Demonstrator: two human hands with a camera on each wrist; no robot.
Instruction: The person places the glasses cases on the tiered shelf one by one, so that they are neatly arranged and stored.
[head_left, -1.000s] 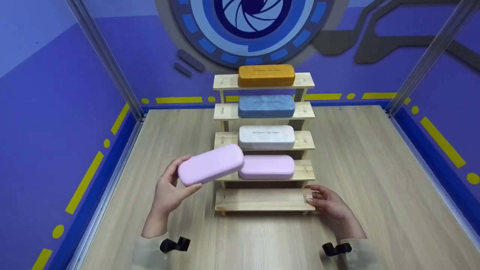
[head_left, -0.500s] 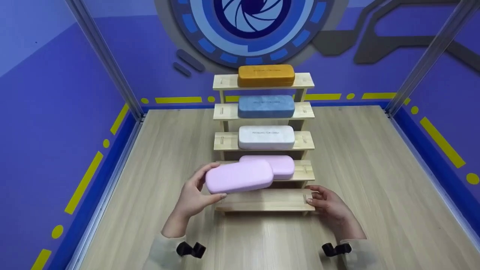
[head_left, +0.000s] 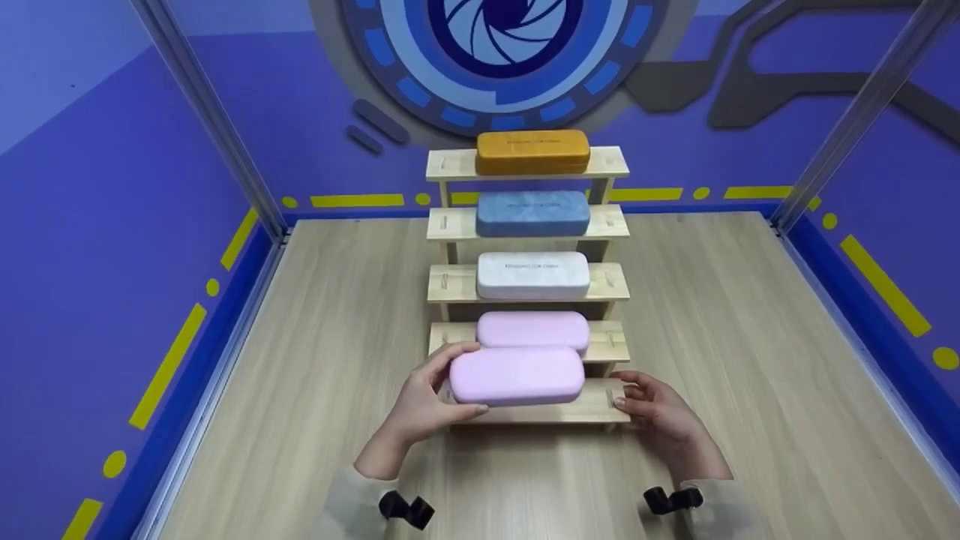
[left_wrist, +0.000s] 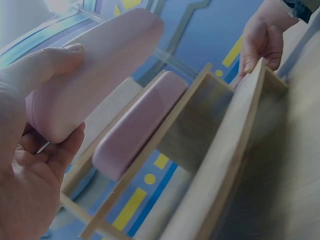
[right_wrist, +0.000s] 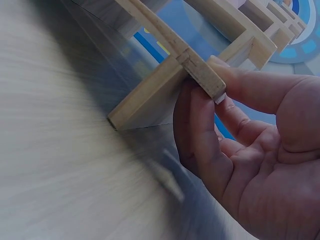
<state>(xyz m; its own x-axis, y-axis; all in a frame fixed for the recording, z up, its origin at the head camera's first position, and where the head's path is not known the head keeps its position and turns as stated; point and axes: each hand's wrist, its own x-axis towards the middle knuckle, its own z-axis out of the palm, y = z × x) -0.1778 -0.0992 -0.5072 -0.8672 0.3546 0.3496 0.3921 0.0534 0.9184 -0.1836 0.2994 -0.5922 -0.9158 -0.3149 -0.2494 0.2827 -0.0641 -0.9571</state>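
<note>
My left hand (head_left: 427, 401) grips a pink glasses case (head_left: 517, 375) by its left end, thumb on the near side and fingers behind. In the left wrist view this case (left_wrist: 100, 70) hangs above the lowest board, apart from it. My right hand (head_left: 664, 412) pinches the right end of the lowest board of a stepped wooden rack (head_left: 540, 415); the right wrist view shows its thumb on top and fingers curled beneath the board (right_wrist: 202, 75). Behind the held case, a second pink case (head_left: 532, 328) rests on the step above, partly covered.
Higher steps of the rack bear a white case (head_left: 532, 275), a blue case (head_left: 532, 214) and an orange case (head_left: 532, 152) at the top. The rack stands on a wood-grain table (head_left: 345, 300) between blue-purple printed walls (head_left: 90, 225).
The left hand has carried the pink case rightward and down, from the rack's left side to over the lowest board, and levelled it. The right hand has kept its place on the board.
</note>
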